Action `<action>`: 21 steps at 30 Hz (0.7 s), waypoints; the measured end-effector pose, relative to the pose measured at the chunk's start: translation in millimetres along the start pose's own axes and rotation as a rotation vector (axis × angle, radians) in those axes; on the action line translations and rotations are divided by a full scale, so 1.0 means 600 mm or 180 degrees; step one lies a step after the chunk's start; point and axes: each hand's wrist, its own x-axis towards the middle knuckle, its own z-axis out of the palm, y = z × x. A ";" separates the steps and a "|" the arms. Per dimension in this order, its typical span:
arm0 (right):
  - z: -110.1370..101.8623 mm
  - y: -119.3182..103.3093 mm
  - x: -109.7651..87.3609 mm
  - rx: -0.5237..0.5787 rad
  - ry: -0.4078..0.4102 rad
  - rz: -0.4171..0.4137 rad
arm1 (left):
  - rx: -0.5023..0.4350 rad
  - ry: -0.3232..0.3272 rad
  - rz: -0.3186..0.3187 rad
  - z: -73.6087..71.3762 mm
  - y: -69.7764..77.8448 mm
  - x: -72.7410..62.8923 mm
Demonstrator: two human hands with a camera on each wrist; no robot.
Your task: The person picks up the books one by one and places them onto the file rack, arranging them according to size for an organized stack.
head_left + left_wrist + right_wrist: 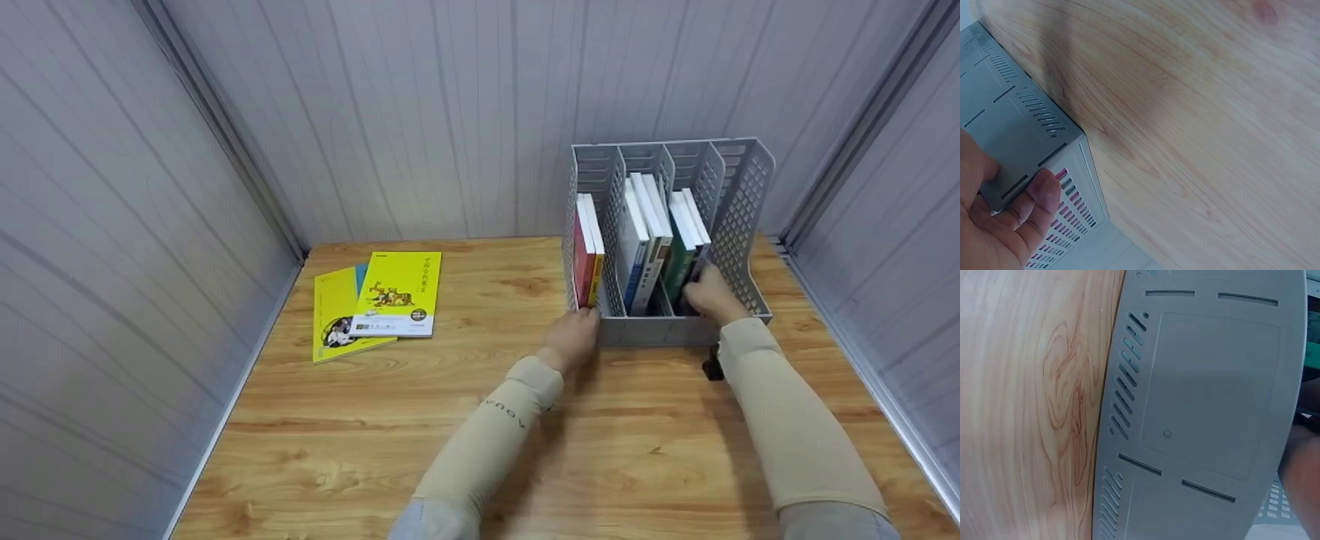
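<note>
A grey file rack [660,331] with upright dividers stands at the back right of the wooden table. My left hand [573,337] pinches its front left corner; in the left wrist view, thumb and fingers [1044,191] straddle the rack's edge. Inside the third compartment, my right hand [714,294] grips the lower spine of a dark book [703,253], beside a green book [682,259]. Its fingertips are mostly hidden, and the right wrist view shows only part of that hand. Red and yellow books [587,255] stand in the leftmost compartment, several white-edged books [643,240] in the second.
Two yellow booklets, the upper one [397,292] overlapping the lower [337,311], lie on the table's left part with a blue edge between them. A small black object [712,365] shows below my right wrist. Panel walls [450,112] enclose the table.
</note>
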 end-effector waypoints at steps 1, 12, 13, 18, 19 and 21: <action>-0.001 0.000 -0.001 0.0009 -0.0016 0.0000 | 0.0004 0.0003 -0.0004 0.000 0.001 0.000; -0.013 -0.003 -0.021 0.0114 -0.0143 -0.0063 | 0.0046 0.0121 -0.0110 0.006 0.005 -0.004; -0.014 -0.004 -0.024 0.0103 -0.0105 -0.0074 | 0.0089 0.0139 -0.0093 0.007 0.005 -0.006; -0.019 -0.009 -0.036 0.0046 0.0147 -0.0112 | 0.0243 0.0180 0.0043 0.009 0.001 -0.011; -0.020 -0.011 -0.039 0.0021 0.0193 -0.0119 | 0.0256 0.0143 0.0074 0.009 0.000 -0.012; -0.022 -0.015 -0.044 -0.0037 0.0280 -0.0138 | 0.0261 0.0024 0.0123 0.006 -0.002 -0.012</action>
